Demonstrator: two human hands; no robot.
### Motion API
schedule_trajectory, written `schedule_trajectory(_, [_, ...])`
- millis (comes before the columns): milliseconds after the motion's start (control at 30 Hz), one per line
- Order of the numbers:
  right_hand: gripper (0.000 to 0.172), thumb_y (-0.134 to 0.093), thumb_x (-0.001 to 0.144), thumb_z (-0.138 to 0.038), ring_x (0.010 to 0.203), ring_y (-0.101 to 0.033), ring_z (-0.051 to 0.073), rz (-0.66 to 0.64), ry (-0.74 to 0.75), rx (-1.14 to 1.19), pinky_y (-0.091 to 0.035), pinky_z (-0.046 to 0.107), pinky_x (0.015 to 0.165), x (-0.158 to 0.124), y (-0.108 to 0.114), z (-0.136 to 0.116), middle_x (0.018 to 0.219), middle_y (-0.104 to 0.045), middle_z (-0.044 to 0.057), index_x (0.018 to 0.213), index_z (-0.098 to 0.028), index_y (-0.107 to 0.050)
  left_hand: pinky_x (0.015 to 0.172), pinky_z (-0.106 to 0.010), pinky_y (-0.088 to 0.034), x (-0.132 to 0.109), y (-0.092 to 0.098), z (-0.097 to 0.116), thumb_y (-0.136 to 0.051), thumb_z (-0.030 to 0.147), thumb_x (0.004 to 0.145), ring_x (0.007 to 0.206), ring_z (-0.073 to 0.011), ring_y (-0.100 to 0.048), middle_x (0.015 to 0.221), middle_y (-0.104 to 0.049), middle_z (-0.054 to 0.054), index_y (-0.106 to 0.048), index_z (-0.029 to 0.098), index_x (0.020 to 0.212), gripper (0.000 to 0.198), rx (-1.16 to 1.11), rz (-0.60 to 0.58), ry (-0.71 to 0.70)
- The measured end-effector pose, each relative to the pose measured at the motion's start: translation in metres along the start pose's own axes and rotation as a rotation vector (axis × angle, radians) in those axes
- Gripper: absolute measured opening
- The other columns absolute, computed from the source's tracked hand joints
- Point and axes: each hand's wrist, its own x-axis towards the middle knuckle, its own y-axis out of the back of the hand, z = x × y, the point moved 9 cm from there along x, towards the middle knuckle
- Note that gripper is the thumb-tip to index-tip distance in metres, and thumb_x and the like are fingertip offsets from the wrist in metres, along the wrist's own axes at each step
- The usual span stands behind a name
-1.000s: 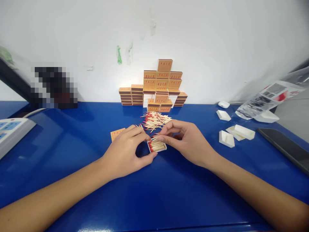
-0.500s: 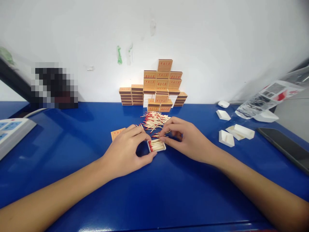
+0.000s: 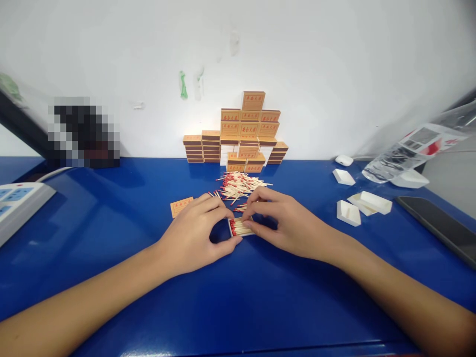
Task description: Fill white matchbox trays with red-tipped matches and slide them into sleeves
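Observation:
A small white matchbox tray (image 3: 230, 229) lies on the blue table, filled with red-tipped matches (image 3: 238, 227). My left hand (image 3: 199, 230) grips the tray's left end, thumb on the near side and fingers on the far side. Over its right half, my right hand (image 3: 277, 218) pinches thumb and index finger together at the matches; how many it holds is hidden. Just beyond is a loose pile of matches (image 3: 240, 186), a few of them lying close to my fingers. An orange matchbox sleeve (image 3: 181, 206) sits partly behind my left hand.
Stacked matchboxes (image 3: 249, 130) stand against the wall behind the pile. To the right are white empty trays (image 3: 348, 213), a white earbud case (image 3: 344, 160), a plastic bottle (image 3: 401, 153) on its side and a phone (image 3: 442, 228). A power strip (image 3: 22, 203) is at left.
My right hand has shifted slightly left, its fingertips now farther over the tray and on the matches. My left hand keeps its hold on the tray.

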Motion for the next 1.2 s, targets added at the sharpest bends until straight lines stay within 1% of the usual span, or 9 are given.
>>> schedule_trajectory(200, [0.010, -0.071, 0.096, -0.020, 0.081, -0.059, 0.015, 0.016, -0.074, -0.023, -0.046, 0.029, 0.074, -0.001, -0.003, 0.001, 0.094, -0.062, 0.001, 0.087, -0.021, -0.067, 0.087, -0.043, -0.051, -0.001, -0.005, 0.006, -0.075, 0.036, 0.092, 0.094, -0.0241, -0.060, 0.099, -0.069, -0.007, -0.072, 0.018, 0.103, 0.021, -0.013, -0.045, -0.059])
schedule_trajectory(400, [0.015, -0.069, 0.089, -0.009, 0.071, -0.052, 0.013, 0.076, -0.115, -0.003, -0.042, 0.028, 0.066, -0.002, -0.003, 0.002, 0.086, -0.060, -0.002, 0.094, -0.021, -0.061, 0.084, -0.041, -0.051, -0.003, -0.006, 0.008, -0.074, 0.036, 0.093, 0.093, -0.0237, -0.061, 0.099, -0.068, -0.007, -0.072, 0.018, 0.103, 0.020, -0.037, -0.066, -0.087])
schedule_trajectory(533, [0.014, -0.069, 0.088, -0.008, 0.070, -0.049, 0.013, 0.057, -0.120, 0.000, -0.040, 0.027, 0.066, -0.002, -0.007, 0.001, 0.085, -0.059, -0.002, 0.091, -0.021, -0.063, 0.084, -0.041, -0.051, -0.003, -0.008, 0.008, -0.074, 0.037, 0.093, 0.092, -0.0240, -0.061, 0.098, -0.067, -0.007, -0.073, 0.018, 0.103, 0.021, -0.034, -0.076, -0.091])
schedule_trajectory(667, [0.007, -0.068, 0.094, -0.014, 0.071, -0.050, 0.014, 0.082, -0.094, -0.036, -0.040, 0.028, 0.066, -0.001, 0.003, 0.002, 0.084, -0.060, -0.001, 0.092, -0.020, -0.066, 0.084, -0.042, -0.052, -0.003, -0.007, 0.008, -0.075, 0.037, 0.092, 0.094, -0.0244, -0.061, 0.100, -0.068, -0.007, -0.074, 0.018, 0.105, 0.024, -0.023, -0.067, -0.086])
schedule_trajectory(767, [0.003, -0.068, 0.096, -0.018, 0.072, -0.052, 0.014, 0.119, -0.104, -0.108, -0.041, 0.029, 0.068, 0.001, 0.015, 0.013, 0.085, -0.060, 0.000, 0.095, -0.020, -0.069, 0.086, -0.042, -0.053, -0.003, -0.006, 0.008, -0.076, 0.038, 0.092, 0.094, -0.0243, -0.062, 0.101, -0.069, -0.007, -0.074, 0.018, 0.104, 0.023, -0.016, -0.061, -0.084])
schedule_trajectory(867, [0.005, -0.070, 0.096, -0.022, 0.075, -0.054, 0.015, 0.077, -0.139, -0.163, -0.042, 0.030, 0.070, 0.003, 0.018, 0.029, 0.089, -0.061, 0.002, 0.091, -0.020, -0.071, 0.086, -0.042, -0.053, -0.003, -0.006, 0.007, -0.076, 0.038, 0.091, 0.093, -0.0244, -0.062, 0.101, -0.070, -0.007, -0.074, 0.018, 0.104, 0.024, 0.004, -0.059, -0.072])
schedule_trajectory(1000, [0.012, -0.068, 0.099, -0.028, 0.079, -0.057, 0.017, -0.023, -0.189, -0.157, -0.044, 0.031, 0.071, 0.002, 0.011, 0.044, 0.093, -0.063, 0.004, 0.089, -0.020, -0.070, 0.086, -0.043, -0.053, -0.002, -0.004, 0.008, -0.077, 0.040, 0.089, 0.093, -0.0249, -0.061, 0.100, -0.070, -0.008, -0.074, 0.018, 0.105, 0.027, 0.035, -0.049, -0.071])
schedule_trajectory(1100, [0.016, -0.063, 0.102, -0.028, 0.082, -0.058, 0.018, -0.078, -0.206, -0.148, -0.044, 0.032, 0.072, 0.000, 0.007, 0.045, 0.093, -0.062, 0.004, 0.089, -0.020, -0.068, 0.085, -0.042, -0.053, -0.002, -0.004, 0.009, -0.076, 0.040, 0.090, 0.092, -0.0249, -0.061, 0.099, -0.069, -0.007, -0.074, 0.018, 0.103, 0.025, 0.044, -0.051, -0.070])
schedule_trajectory(1200, [0.018, -0.059, 0.104, -0.028, 0.083, -0.058, 0.019, -0.098, -0.192, -0.127, -0.045, 0.032, 0.074, 0.001, 0.008, 0.038, 0.095, -0.061, 0.005, 0.090, -0.019, -0.066, 0.084, -0.042, -0.052, -0.002, -0.003, 0.008, -0.076, 0.040, 0.090, 0.092, -0.0246, -0.060, 0.099, -0.069, -0.007, -0.075, 0.018, 0.102, 0.025, 0.046, -0.051, -0.067])
